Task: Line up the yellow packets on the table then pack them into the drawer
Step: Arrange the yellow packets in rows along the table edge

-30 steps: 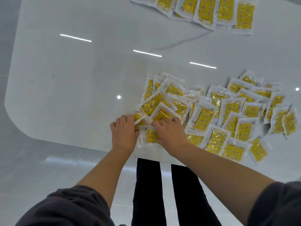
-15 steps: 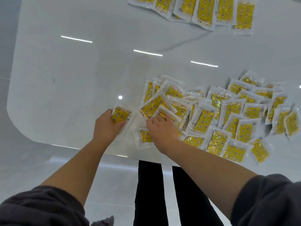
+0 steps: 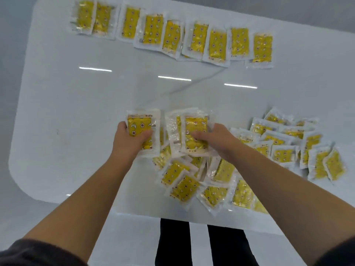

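Head view: vs 0.5 s ago, you've lifted both hands off the pile [image 3: 184,185]. Left hand [image 3: 130,139] grips one packet [image 3: 138,125]; right hand [image 3: 217,139] pinches a small stack [image 3: 196,127], thumb on top. Prob. next for the far row [image 3: 217,45] on the table [image 3: 76,112]; drawer not visible.

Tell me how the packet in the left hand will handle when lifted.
Probably light: the left hand alone grips the packet. Likely floppy, as its clear edges look crinkled. Possibly slippery, given the glossy film.
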Demonstrator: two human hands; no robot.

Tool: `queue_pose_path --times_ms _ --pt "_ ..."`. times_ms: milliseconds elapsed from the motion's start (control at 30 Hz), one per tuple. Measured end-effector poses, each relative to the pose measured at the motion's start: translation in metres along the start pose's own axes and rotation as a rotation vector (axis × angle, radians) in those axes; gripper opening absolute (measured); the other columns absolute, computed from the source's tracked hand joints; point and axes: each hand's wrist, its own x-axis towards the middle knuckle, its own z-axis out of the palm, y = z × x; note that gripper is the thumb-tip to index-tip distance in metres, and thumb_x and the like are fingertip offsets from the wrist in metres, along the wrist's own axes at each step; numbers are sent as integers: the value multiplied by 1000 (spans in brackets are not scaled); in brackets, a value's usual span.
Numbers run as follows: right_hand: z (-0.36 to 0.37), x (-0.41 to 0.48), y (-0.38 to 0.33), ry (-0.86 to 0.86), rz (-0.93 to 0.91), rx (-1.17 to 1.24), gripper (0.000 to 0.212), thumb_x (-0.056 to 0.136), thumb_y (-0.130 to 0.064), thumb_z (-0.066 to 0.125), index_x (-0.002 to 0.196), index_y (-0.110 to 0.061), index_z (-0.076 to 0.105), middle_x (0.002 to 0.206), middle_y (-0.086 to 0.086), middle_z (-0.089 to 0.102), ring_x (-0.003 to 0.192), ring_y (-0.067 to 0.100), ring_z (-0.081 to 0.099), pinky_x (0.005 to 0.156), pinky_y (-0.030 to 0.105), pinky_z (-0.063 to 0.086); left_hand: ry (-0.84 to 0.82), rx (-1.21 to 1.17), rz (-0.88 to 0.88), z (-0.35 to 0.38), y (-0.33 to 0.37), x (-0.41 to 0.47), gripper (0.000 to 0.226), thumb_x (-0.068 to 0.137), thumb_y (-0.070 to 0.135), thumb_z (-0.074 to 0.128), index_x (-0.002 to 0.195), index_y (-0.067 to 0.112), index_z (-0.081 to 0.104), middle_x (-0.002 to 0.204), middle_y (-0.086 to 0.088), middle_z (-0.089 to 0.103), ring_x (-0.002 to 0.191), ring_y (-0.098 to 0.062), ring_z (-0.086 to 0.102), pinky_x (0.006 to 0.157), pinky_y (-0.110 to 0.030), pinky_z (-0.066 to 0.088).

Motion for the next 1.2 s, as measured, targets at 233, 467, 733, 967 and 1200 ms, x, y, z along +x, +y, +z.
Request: queue_pose_path --times_ms 233,467,733,967,1200 --pt "-113 46 -62 170 -103 280 17 84 -6 71 101 -8 66 90 6 71 74 16 70 64 32 60 -126 -4 55 103 84 35 40 81 22 76 116 18 56 108 -1 67 95 -17 67 85 -37 56" --pt "-207 102 -115 342 -210 246 16 84 -7 70 89 -18 61 84 -3 66 75 12 67 64 27 57 -89 21 207 205 170 94 42 81 19 76 113 20 49 110 2 63 97 -14 65 82 -29 55" --pt "-249 143 -130 487 -265 -22 13 79 -9 67 85 -20 62 96 5 68 93 23 67 87 39 56 124 334 292 264 211 143 38 84 25 70 114 11 51 105 -1 54 93 -18 54 77 -28 45" --pt "-290 145 -121 540 -287 -99 41 71 -23 79 107 -15 63 108 4 67 98 21 66 90 40 54 242 399 282 254 221 156 43 82 32 70 116 8 59 115 -7 63 102 -24 62 86 -38 53" --pt "-313 152 -95 685 -216 -484 53 81 -28 70 125 -11 47 123 9 51 113 28 53 84 36 44 337 556 217 237 215 167 46 83 33 70 117 7 55 118 -12 60 109 -31 61 84 -35 50"
